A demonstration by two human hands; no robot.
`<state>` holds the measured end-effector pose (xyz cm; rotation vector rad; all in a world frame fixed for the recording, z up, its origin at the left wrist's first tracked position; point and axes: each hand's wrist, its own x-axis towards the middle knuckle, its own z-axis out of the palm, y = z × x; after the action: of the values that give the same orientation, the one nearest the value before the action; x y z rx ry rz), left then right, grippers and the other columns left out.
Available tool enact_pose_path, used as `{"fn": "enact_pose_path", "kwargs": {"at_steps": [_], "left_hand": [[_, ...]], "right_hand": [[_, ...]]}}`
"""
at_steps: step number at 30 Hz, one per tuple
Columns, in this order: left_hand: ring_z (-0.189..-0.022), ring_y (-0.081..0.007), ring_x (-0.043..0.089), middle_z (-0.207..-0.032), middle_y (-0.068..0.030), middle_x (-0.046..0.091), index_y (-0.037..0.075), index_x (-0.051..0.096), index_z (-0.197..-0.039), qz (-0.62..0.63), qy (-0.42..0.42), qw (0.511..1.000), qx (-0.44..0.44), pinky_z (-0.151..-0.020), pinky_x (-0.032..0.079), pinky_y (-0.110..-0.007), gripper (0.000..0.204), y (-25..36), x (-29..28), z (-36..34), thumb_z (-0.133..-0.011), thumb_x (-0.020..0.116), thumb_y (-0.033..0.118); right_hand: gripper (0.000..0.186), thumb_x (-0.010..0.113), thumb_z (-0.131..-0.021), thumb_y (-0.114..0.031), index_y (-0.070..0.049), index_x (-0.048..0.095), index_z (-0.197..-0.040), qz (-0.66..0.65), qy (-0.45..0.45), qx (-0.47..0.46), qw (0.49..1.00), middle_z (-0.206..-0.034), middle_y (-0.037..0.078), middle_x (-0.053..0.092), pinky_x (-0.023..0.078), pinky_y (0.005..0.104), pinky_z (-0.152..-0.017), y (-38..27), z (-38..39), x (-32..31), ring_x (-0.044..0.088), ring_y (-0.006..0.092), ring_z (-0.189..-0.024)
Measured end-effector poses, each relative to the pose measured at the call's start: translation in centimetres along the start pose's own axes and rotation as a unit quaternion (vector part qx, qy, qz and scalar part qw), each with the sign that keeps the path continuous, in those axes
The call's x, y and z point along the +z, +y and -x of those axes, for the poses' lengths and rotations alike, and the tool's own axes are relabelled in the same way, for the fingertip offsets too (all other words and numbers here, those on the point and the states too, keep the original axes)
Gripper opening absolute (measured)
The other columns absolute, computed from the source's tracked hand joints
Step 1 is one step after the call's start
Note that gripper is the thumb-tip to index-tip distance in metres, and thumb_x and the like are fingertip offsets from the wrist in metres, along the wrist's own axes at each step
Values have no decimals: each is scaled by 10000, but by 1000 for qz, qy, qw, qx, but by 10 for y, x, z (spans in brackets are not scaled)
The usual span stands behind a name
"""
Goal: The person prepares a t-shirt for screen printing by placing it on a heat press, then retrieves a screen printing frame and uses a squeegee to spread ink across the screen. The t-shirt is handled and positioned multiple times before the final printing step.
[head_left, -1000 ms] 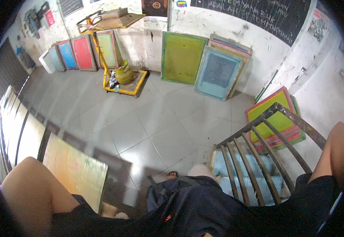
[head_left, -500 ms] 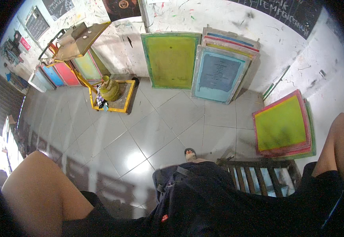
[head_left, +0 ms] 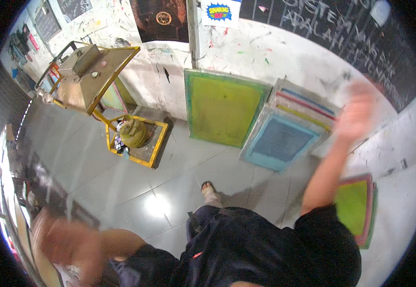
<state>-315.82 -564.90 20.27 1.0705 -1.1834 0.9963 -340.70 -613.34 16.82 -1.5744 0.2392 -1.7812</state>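
Observation:
My right hand [head_left: 358, 115] is raised at the right on an outstretched arm. It is smeared by motion, so its fingers do not show clearly; behind it are the wall and a stack of framed screens. My left hand [head_left: 69, 241] is low at the left, also badly blurred, and I cannot make out anything in it. Nearest to the right arm are a framed screen with a blue-grey middle [head_left: 282, 141], leaning on others, and a yellow-green screen with a red border [head_left: 353, 205], partly hidden by my sleeve.
A large green framed screen [head_left: 224, 110] leans on the paint-marked white wall [head_left: 239, 52]. At the left stands a yellow-framed stand with a tilted metal top [head_left: 86, 83] and a greenish gas cylinder [head_left: 134, 133] on its base. My sandalled foot [head_left: 208, 187] is on the tiled floor.
Both arms have come into view, the right one raised and the left one low. My view has shifted, showing more of the upper wall. The dark slatted piece by my lap no longer shows.

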Motion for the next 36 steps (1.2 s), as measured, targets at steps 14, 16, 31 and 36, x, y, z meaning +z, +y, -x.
{"fn": "enact_pose_path", "kwargs": {"at_steps": [14, 16, 31, 36], "left_hand": [[-847, -152, 584, -914, -40, 630, 69, 571, -1058, -51, -146, 470, -869, -742, 395, -317, 325, -183, 188, 305, -858, 524, 321], [-826, -144, 581, -894, -58, 627, 33, 582, -1024, -115, -81, 492, -859, -712, 413, -293, 316, -178, 171, 311, -857, 539, 298], [-770, -213, 595, -851, -132, 644, -56, 602, -968, -298, -113, 268, -909, -702, 464, -315, 418, -23, 168, 412, -791, 632, 322], [-844, -254, 624, -848, -170, 656, -33, 622, -975, -325, -97, 221, -914, -755, 470, -338, 473, 19, 169, 419, -769, 615, 392]], "right_hand": [[672, 649, -744, -283, -74, 343, -1304, 473, -602, 131, 630, -1280, 161, 408, 390, 424, -936, 461, 77, 165, 390, 307, -1190], [695, 662, -721, -285, -78, 344, -1303, 477, -663, 132, 562, -1294, 164, 395, 393, 416, -934, 506, 63, 188, 399, 307, -1183], [644, 711, -680, -301, -79, 476, -1238, 292, -746, 212, 559, -1100, 194, 568, 424, 387, -875, 568, 81, 224, 534, 341, -1026], [603, 711, -678, -283, -77, 505, -1206, 237, -806, 130, 527, -1068, 194, 581, 434, 398, -851, 526, 84, 269, 542, 341, -1003]]}}
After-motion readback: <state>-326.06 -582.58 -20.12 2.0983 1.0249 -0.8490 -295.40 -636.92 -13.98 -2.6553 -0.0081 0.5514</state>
